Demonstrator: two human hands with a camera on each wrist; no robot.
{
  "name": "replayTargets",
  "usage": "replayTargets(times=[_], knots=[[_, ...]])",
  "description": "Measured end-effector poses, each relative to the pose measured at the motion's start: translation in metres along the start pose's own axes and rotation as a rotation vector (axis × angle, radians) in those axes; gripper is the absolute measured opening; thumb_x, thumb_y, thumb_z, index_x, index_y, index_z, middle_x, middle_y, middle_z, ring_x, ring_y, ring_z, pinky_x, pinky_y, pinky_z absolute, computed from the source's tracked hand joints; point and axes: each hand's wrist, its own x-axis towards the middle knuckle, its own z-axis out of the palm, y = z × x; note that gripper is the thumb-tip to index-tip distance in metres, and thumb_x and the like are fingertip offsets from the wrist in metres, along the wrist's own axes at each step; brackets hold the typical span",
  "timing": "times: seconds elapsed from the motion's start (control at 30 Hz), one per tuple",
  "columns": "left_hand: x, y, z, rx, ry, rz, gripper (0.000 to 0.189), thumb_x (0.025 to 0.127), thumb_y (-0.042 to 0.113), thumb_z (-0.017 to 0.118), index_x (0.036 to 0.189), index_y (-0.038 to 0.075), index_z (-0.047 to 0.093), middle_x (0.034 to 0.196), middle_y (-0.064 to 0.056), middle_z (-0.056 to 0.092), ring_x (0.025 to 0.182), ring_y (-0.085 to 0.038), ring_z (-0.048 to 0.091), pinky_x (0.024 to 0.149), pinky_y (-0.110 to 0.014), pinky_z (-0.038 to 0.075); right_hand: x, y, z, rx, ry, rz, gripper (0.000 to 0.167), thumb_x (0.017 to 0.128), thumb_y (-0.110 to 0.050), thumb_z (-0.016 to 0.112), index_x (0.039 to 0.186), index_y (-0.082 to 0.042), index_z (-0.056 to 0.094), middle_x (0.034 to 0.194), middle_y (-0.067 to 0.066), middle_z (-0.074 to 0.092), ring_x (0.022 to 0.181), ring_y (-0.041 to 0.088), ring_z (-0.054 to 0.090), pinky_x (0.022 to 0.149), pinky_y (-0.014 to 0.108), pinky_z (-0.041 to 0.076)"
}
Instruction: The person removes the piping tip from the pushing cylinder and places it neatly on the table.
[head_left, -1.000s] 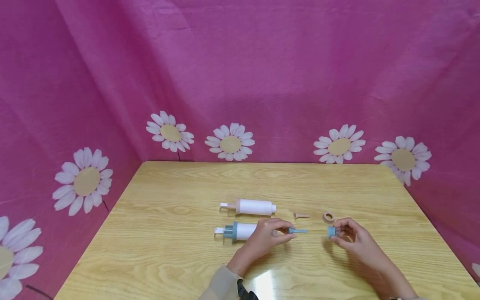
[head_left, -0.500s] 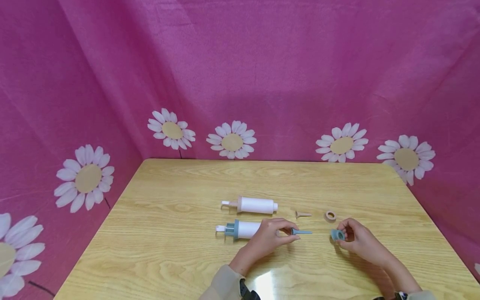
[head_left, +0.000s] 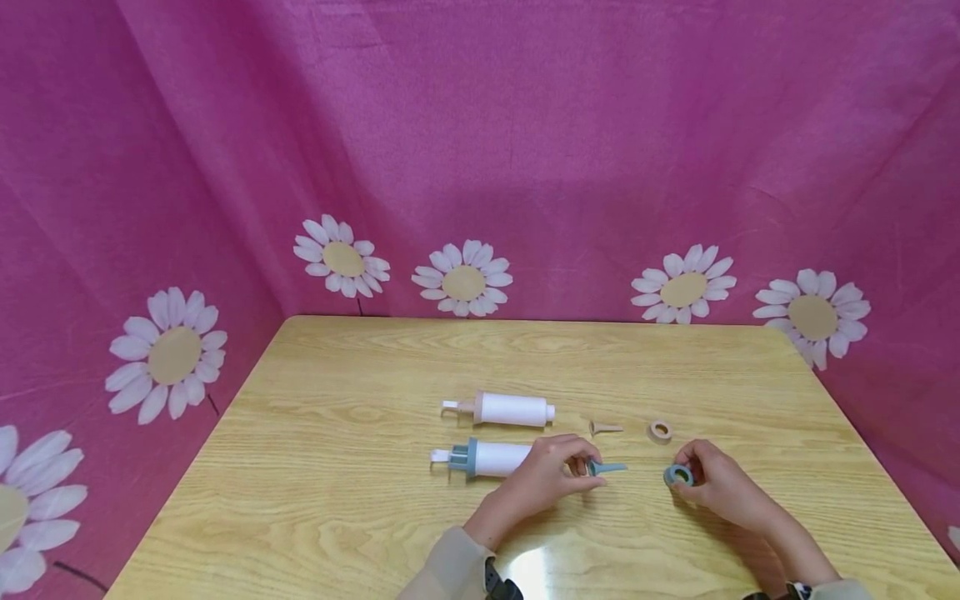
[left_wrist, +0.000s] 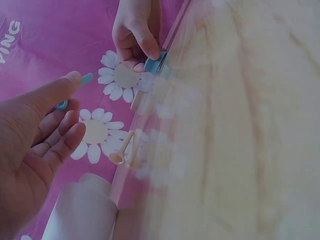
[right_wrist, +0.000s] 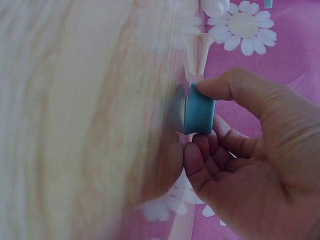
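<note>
My left hand [head_left: 551, 468] pinches a small blue-green nozzle [head_left: 611, 468] at its wide end, the thin tip pointing right, a little above the table. Between thumb and fingers of my right hand [head_left: 717, 482] is a blue-green ring-shaped cap [head_left: 678, 476]; in the right wrist view this cap [right_wrist: 200, 109] is at the table surface, its opening facing up in the head view. Under and behind the left hand lies a white tube with a blue-green plunger end [head_left: 498, 459], its right end hidden by the hand.
A second white tube with a beige end [head_left: 513, 409] lies farther back. To its right are a beige nozzle [head_left: 606, 428] and a beige ring cap [head_left: 660, 431]. The wooden table [head_left: 337, 517] meets a pink flowered cloth at its back edge.
My right hand has lowered the blue-green cap to the table and turned its opening upward. My left hand, with the nozzle, has shifted slightly right.
</note>
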Motion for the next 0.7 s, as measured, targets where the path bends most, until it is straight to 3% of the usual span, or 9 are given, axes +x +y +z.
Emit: replayTargets(times=[0.23, 0.43, 0.6, 0.7], knots=[[0.007, 0.003, 0.004, 0.045, -0.031, -0.034, 0.020, 0.083, 0.016, 0.078, 0.096, 0.007, 0.066, 0.081, -0.004, 0.066, 0.068, 0.003, 0.051, 0.062, -0.003, 0.044, -0.001, 0.001, 0.000, -0.014, -0.003, 0.013, 0.030, 0.081, -0.001, 0.074, 0.100, 0.003, 0.052, 0.088, 0.007, 0.050, 0.072, 0.002, 0.041, 0.058, 0.019, 0.040], [0.015, 0.003, 0.011, 0.096, -0.062, -0.111, 0.019, 0.081, 0.016, 0.080, 0.092, 0.009, 0.065, 0.081, 0.001, 0.063, 0.065, 0.010, 0.047, 0.059, -0.002, 0.043, 0.000, -0.001, 0.001, -0.015, 0.008, 0.000, 0.030, 0.080, -0.001, 0.074, 0.099, 0.003, 0.052, 0.086, 0.006, 0.049, 0.070, 0.002, 0.041, 0.056, 0.019, 0.040], [0.021, 0.005, 0.017, 0.136, -0.093, -0.195, 0.018, 0.081, 0.015, 0.080, 0.089, 0.009, 0.064, 0.081, 0.002, 0.062, 0.065, 0.007, 0.049, 0.059, -0.004, 0.042, 0.000, 0.000, 0.002, -0.007, -0.002, -0.002, 0.030, 0.081, -0.002, 0.074, 0.100, 0.003, 0.051, 0.087, 0.007, 0.050, 0.071, 0.002, 0.041, 0.057, 0.019, 0.040], [0.024, 0.009, 0.020, 0.200, -0.107, -0.203, 0.017, 0.082, 0.016, 0.080, 0.086, 0.010, 0.064, 0.080, 0.004, 0.062, 0.066, 0.006, 0.048, 0.058, -0.004, 0.041, -0.001, 0.000, 0.001, 0.003, -0.004, -0.005, 0.030, 0.081, -0.001, 0.074, 0.100, 0.003, 0.051, 0.087, 0.006, 0.051, 0.071, 0.002, 0.042, 0.057, 0.019, 0.041]])
